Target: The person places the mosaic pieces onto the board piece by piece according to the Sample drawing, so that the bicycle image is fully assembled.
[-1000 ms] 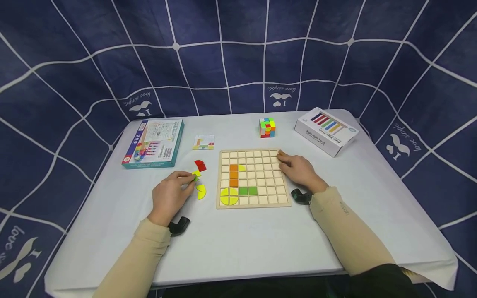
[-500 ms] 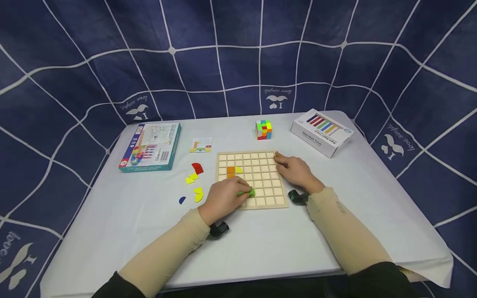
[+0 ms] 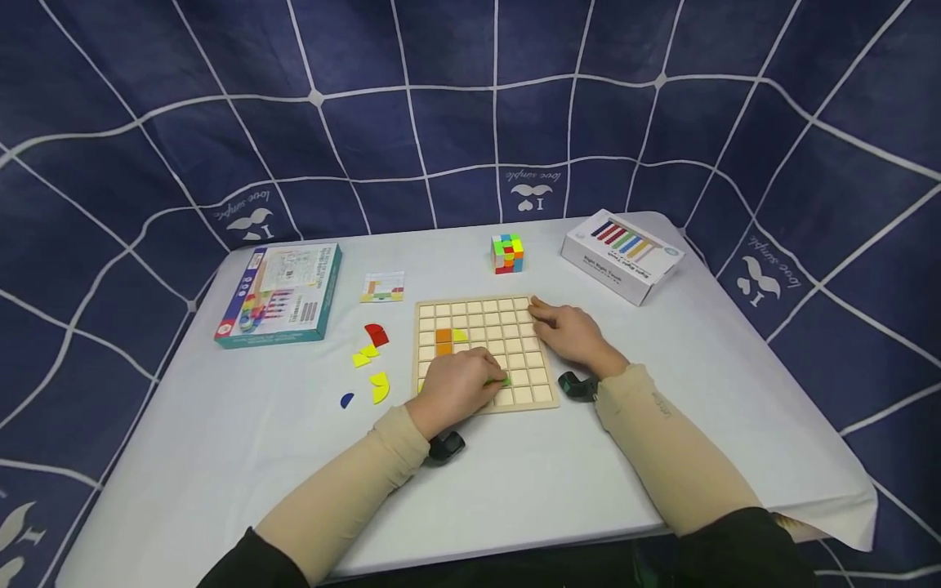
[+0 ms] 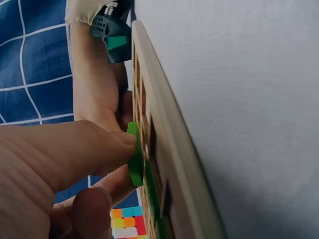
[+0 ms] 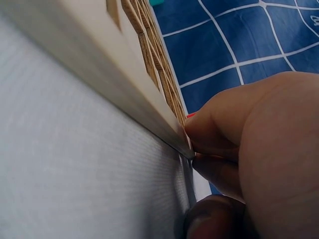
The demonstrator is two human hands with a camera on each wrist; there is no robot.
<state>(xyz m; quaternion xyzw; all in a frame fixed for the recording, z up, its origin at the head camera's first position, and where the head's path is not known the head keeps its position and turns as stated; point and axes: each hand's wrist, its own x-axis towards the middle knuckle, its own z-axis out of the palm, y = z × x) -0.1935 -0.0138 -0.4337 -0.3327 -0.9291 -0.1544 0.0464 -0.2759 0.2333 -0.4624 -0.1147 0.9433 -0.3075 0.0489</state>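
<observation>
My left hand (image 3: pixel 457 384) is over the lower middle of a wooden grid board (image 3: pixel 546 396). In the left wrist view, its thumb and finger pinch a small green square tile (image 4: pixel 133 155), tilted right at the board's surface. Green also shows on the board beside that tile. My right hand (image 3: pixel 575 335) grips the far right corner of the board, thumb and fingers at the rim. On the board, orange tiles (image 3: pixel 443 336) stand in a column near a yellow quarter-round tile (image 3: pixel 459 335). The left hand hides part of the lower left cells.
Left of the board lie yellow pieces (image 3: pixel 379 387), red pieces (image 3: pixel 376 334) and a blue half-round piece (image 3: pixel 347 400). Behind are a pattern card (image 3: pixel 383 287), a puzzle cube (image 3: pixel 507 254), a white box (image 3: pixel 621 257) and a teal-edged box (image 3: pixel 279 296).
My left hand has moved right from the loose pieces onto the board with a green tile, then slightly further right across it. My right hand stays at the board's corner. The head view shifts slightly.
</observation>
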